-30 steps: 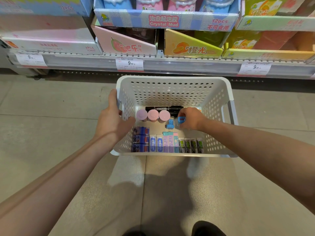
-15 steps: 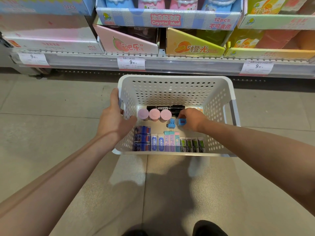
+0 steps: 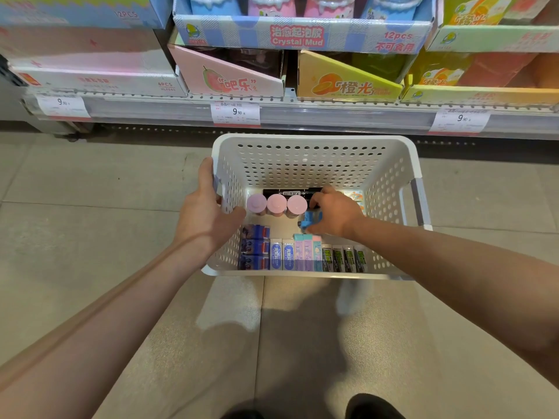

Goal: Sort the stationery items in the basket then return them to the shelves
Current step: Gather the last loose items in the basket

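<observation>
The right hand (image 3: 334, 214) is inside the white basket (image 3: 308, 158), fingers curled around a small blue item (image 3: 310, 220). The left hand (image 3: 208, 213) grips the basket's left wall. The basket sits on the floor (image 3: 90, 222) near the shelf (image 3: 332, 111).

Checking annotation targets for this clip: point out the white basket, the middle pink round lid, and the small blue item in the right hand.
white basket (image 3: 314, 164): head view, far perforated wall.
middle pink round lid (image 3: 276, 203): head view, top face.
small blue item (image 3: 309, 221): head view, exposed front, held by right hand (image 3: 334, 211).
</observation>
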